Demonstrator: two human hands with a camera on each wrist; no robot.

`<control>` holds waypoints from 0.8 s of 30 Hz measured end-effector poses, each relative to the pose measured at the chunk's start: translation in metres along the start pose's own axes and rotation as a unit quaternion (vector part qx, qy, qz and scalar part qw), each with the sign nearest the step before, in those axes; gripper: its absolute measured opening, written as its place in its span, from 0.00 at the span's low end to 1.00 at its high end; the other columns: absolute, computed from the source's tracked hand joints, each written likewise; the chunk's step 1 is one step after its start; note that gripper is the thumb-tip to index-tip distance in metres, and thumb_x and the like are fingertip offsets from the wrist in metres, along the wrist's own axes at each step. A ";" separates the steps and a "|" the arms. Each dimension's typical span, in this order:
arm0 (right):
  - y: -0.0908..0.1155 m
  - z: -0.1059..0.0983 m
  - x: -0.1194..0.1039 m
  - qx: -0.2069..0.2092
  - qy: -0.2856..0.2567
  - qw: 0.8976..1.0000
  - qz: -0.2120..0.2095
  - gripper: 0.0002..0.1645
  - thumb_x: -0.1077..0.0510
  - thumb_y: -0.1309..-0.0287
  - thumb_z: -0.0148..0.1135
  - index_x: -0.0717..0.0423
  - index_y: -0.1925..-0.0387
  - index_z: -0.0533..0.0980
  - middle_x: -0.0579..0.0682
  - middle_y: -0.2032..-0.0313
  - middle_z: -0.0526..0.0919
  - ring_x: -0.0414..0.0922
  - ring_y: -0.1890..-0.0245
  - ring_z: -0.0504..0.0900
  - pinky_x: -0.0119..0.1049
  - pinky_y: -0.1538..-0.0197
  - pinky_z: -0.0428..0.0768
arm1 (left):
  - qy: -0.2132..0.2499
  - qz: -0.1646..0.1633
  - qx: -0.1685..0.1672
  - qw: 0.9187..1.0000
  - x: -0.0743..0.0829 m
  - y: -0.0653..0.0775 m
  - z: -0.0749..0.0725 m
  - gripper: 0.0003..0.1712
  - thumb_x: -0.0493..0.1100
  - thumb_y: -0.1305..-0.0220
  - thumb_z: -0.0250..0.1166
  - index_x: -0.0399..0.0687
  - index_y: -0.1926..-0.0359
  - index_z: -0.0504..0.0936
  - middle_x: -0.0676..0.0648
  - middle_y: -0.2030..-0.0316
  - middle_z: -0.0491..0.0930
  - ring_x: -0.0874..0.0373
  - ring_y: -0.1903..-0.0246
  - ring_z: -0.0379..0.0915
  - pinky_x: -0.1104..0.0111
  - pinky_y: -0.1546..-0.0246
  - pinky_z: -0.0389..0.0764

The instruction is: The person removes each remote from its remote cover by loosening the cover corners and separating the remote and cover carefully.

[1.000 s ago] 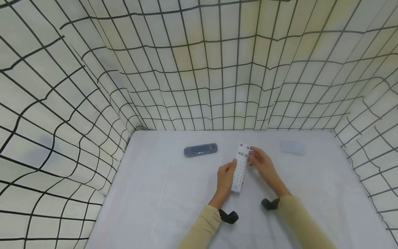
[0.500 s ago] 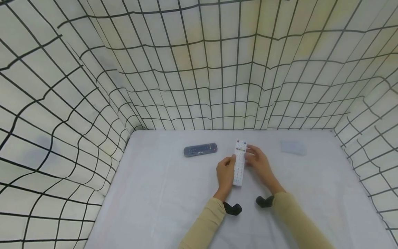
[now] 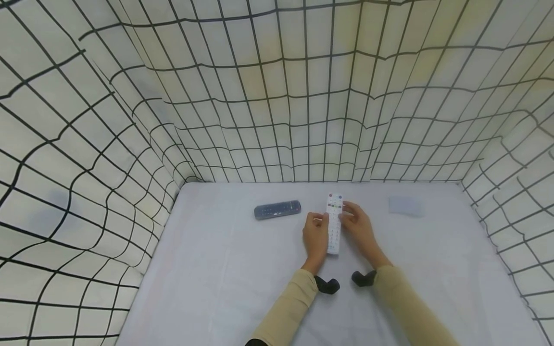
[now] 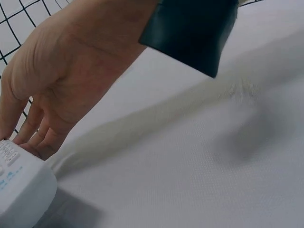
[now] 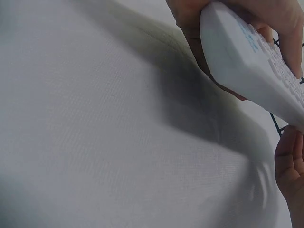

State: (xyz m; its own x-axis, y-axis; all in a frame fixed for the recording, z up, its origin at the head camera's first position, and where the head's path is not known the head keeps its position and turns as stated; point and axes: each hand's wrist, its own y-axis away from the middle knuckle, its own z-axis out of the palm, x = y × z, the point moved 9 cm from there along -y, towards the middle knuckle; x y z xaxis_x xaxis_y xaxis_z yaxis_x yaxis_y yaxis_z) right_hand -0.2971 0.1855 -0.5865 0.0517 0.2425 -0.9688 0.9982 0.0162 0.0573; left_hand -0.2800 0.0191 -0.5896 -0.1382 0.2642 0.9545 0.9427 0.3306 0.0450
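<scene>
A white remote control (image 3: 334,226) with rows of buttons is held between both hands, its long side pointing away from me. My left hand (image 3: 316,238) grips its left edge, thumb on top near the middle and fingers partly hidden. At the right edge, my right hand (image 3: 360,230) pinches it with bent fingers. From the left wrist, the remote's rounded near end (image 4: 31,194) appears at the lower left, thumb and fingertips at its edge. In the right wrist view, the white remote (image 5: 242,59) is tilted above its shadow, with fingers on both sides.
A dark remote control (image 3: 277,210) lies at the back, left of the hands. Toward the back right is a pale, flat rectangular item (image 3: 406,205). White cloth covers the table (image 3: 207,269). Black-gridded white walls (image 3: 277,110) stand behind and at both sides.
The white remote has moved slightly away from me and turned from a rightward slant to nearly straight. Both hands have travelled with it, and the right hand has come closer along its edge.
</scene>
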 end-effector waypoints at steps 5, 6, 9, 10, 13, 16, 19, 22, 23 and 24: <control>-0.002 -0.002 -0.001 0.009 0.015 1.000 0.007 0.31 0.53 0.31 0.60 0.47 0.29 0.64 0.55 0.34 0.72 0.54 0.38 0.75 0.51 0.37 0.74 | -0.028 0.018 -0.013 0.999 0.006 -0.002 0.003 0.11 0.55 0.28 0.59 0.55 0.57 0.78 0.55 0.70 0.83 0.65 0.75 0.73 0.69 0.72 0.74; -0.003 -0.003 -0.002 0.011 0.018 1.000 0.006 0.31 0.54 0.31 0.60 0.47 0.30 0.65 0.55 0.34 0.72 0.54 0.38 0.75 0.51 0.37 0.74 | -0.031 0.020 -0.018 0.999 0.007 -0.002 0.004 0.10 0.54 0.28 0.59 0.55 0.57 0.78 0.55 0.70 0.84 0.65 0.75 0.74 0.68 0.72 0.74; -0.006 -0.006 -0.006 0.016 0.025 1.000 -0.010 0.31 0.55 0.31 0.60 0.51 0.30 0.65 0.57 0.35 0.73 0.55 0.39 0.76 0.51 0.37 0.75 | -0.042 0.024 -0.032 0.998 0.008 -0.004 0.005 0.10 0.53 0.28 0.60 0.55 0.55 0.80 0.53 0.66 0.86 0.64 0.72 0.77 0.67 0.69 0.75; -0.007 -0.006 -0.007 0.018 0.025 0.999 -0.015 0.31 0.56 0.31 0.60 0.52 0.30 0.65 0.58 0.36 0.73 0.56 0.39 0.76 0.51 0.37 0.75 | -0.044 0.026 -0.036 0.998 0.009 -0.004 0.006 0.09 0.52 0.28 0.60 0.55 0.54 0.80 0.53 0.65 0.86 0.63 0.71 0.78 0.66 0.68 0.76; -0.010 -0.009 -0.008 0.021 0.027 0.999 -0.026 0.30 0.58 0.32 0.60 0.56 0.31 0.66 0.61 0.37 0.74 0.58 0.40 0.77 0.52 0.37 0.74 | -0.055 0.033 -0.038 0.997 0.009 -0.006 0.006 0.10 0.51 0.29 0.61 0.54 0.54 0.82 0.51 0.62 0.87 0.59 0.65 0.81 0.62 0.61 0.78; -0.013 -0.011 -0.007 0.023 0.032 0.999 -0.023 0.30 0.58 0.32 0.60 0.57 0.31 0.66 0.61 0.36 0.73 0.58 0.40 0.76 0.53 0.37 0.73 | -0.062 0.043 -0.036 0.996 0.010 -0.007 0.006 0.11 0.50 0.30 0.62 0.52 0.53 0.84 0.50 0.60 0.87 0.56 0.59 0.82 0.59 0.55 0.79; -0.014 -0.012 -0.005 0.023 0.041 0.999 -0.012 0.30 0.57 0.31 0.59 0.56 0.31 0.65 0.60 0.36 0.73 0.58 0.39 0.75 0.53 0.35 0.72 | -0.066 0.046 -0.036 0.996 0.011 -0.008 0.006 0.12 0.49 0.30 0.63 0.51 0.52 0.85 0.51 0.58 0.87 0.56 0.57 0.82 0.59 0.52 0.79; -0.015 -0.012 -0.003 0.021 0.055 0.998 -0.007 0.30 0.57 0.30 0.58 0.55 0.30 0.65 0.61 0.35 0.72 0.58 0.38 0.75 0.53 0.35 0.72 | -0.069 0.044 -0.037 0.996 0.011 -0.008 0.006 0.12 0.47 0.32 0.65 0.50 0.52 0.86 0.51 0.58 0.87 0.57 0.57 0.82 0.60 0.53 0.79; -0.016 -0.011 -0.003 0.021 0.058 0.998 -0.006 0.30 0.57 0.30 0.58 0.55 0.30 0.65 0.61 0.36 0.72 0.58 0.38 0.75 0.53 0.35 0.72 | -0.071 0.043 -0.037 0.996 0.011 -0.008 0.006 0.12 0.47 0.33 0.65 0.50 0.52 0.86 0.51 0.58 0.87 0.57 0.58 0.82 0.61 0.53 0.78; -0.016 -0.011 -0.003 0.021 0.063 0.998 -0.006 0.30 0.57 0.30 0.58 0.55 0.30 0.65 0.61 0.36 0.72 0.58 0.38 0.75 0.53 0.36 0.72 | -0.073 0.042 -0.038 0.996 0.012 -0.008 0.006 0.12 0.46 0.33 0.65 0.49 0.52 0.86 0.51 0.58 0.87 0.57 0.58 0.82 0.61 0.53 0.78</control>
State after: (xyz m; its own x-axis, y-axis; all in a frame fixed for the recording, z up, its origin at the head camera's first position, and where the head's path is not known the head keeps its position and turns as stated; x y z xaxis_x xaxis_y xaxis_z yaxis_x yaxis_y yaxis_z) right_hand -0.3137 0.1950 -0.5824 0.0389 0.3631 -0.9309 0.9992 -0.0205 0.0338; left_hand -0.2911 0.0248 -0.5805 -0.0948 0.4197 0.9027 0.9722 0.2342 -0.0069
